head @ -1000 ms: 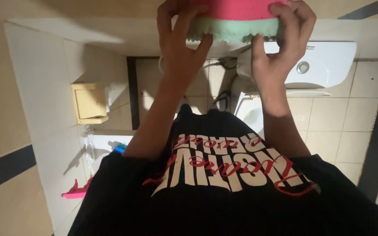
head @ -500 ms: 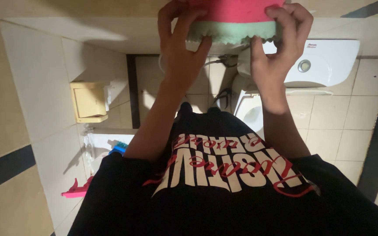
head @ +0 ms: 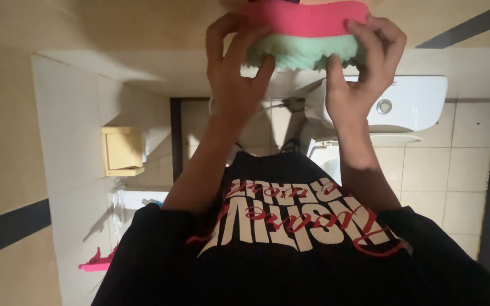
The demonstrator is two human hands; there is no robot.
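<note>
As both hands [head: 239, 73] grip, sponge [head: 304, 34] lies crosswise

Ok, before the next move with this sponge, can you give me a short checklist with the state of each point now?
1. Both hands on the sponge: ok, left hand and right hand hold it from either side.
2. Fingers on the green layer: ok, they press its edge.
3. Whole sponge in view: not ok, the picture edge cuts off its top.
4. Sponge wet or dry: cannot tell.
5. Toilet bowl open or covered: cannot tell, the arms hide it.
</note>
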